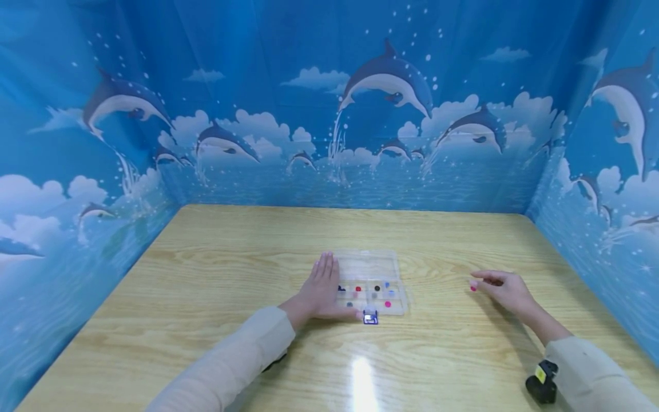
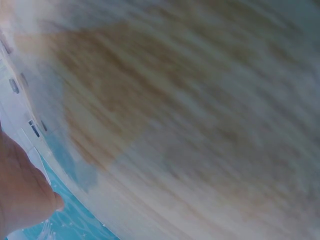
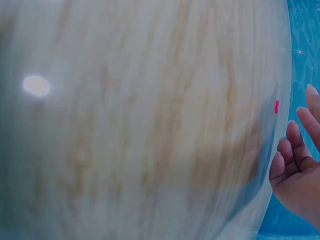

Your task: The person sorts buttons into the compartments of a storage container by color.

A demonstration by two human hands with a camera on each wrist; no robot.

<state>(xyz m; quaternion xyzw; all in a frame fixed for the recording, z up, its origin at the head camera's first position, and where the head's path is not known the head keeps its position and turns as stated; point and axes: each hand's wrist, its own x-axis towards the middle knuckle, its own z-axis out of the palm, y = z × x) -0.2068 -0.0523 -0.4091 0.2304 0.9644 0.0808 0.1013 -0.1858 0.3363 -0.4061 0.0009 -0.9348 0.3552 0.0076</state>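
Note:
My left hand [image 1: 321,292] rests with straight fingers along the left side of a clear plastic compartment box [image 1: 404,306]. The box's lid [image 1: 366,265] lies folded back. Several small round pieces, like beads or buttons, sit in its compartments, among them a red one [image 1: 358,289], a black one [image 1: 377,288] and a pink one [image 1: 388,304]. The left thumb reaches a small blue-edged square piece [image 1: 370,317] at the box's front. At the right, my right hand [image 1: 507,289] hovers with loosely bent fingers beside a small pink piece [image 3: 276,106], apart from it in the right wrist view.
A wood-grain table [image 1: 247,246] carries everything. Blue dolphin-print curtains [image 1: 329,177] stand along its back and sides. A black device with a yellow mark [image 1: 542,380] is on the right wrist. Light glares off the table's front [image 1: 363,383].

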